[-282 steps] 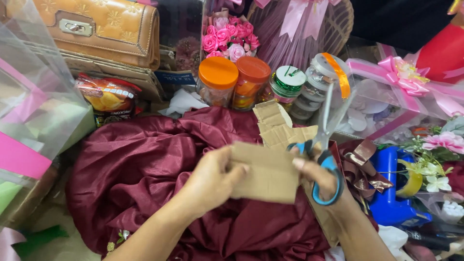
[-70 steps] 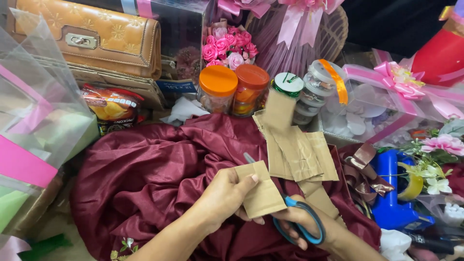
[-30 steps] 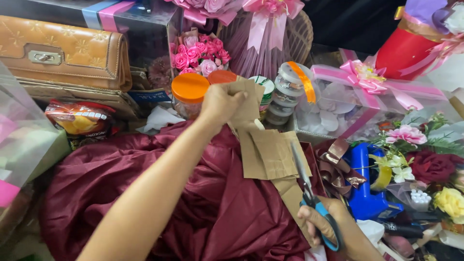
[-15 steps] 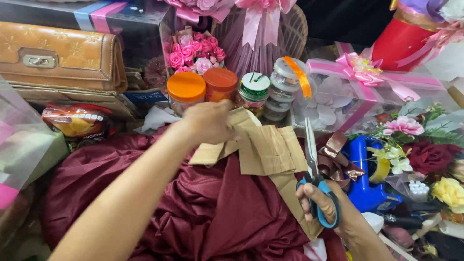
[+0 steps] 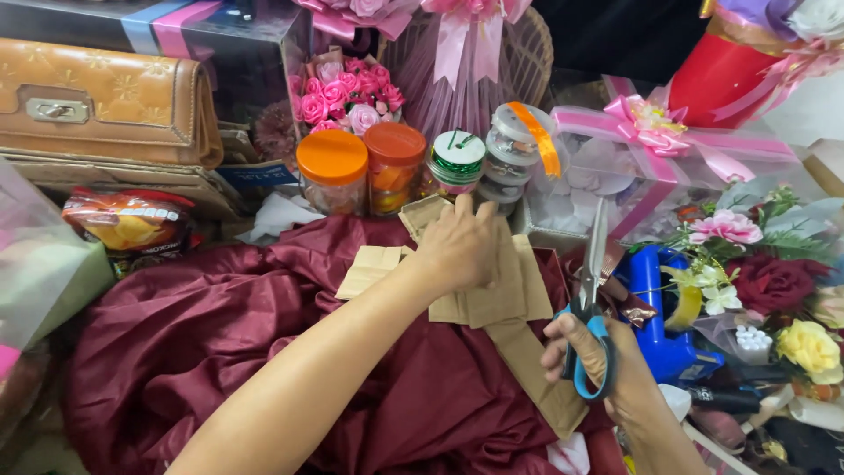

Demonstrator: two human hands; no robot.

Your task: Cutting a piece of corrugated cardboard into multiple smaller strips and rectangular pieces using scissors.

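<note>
Nearest, the right hand [image 5: 598, 361] grips blue-handled scissors [image 5: 587, 325] with blades closed and pointing up, just right of a brown cardboard strip [image 5: 536, 374] on the maroon satin cloth [image 5: 220, 334]. Farther in, the left hand [image 5: 457, 251] lies palm-down, fingers spread, pressing on the cut cardboard pieces [image 5: 492, 295] at the cloth's far edge. Beyond stand two orange-lidded jars [image 5: 332, 171] and a pink-ribboned clear box [image 5: 651, 163].
</note>
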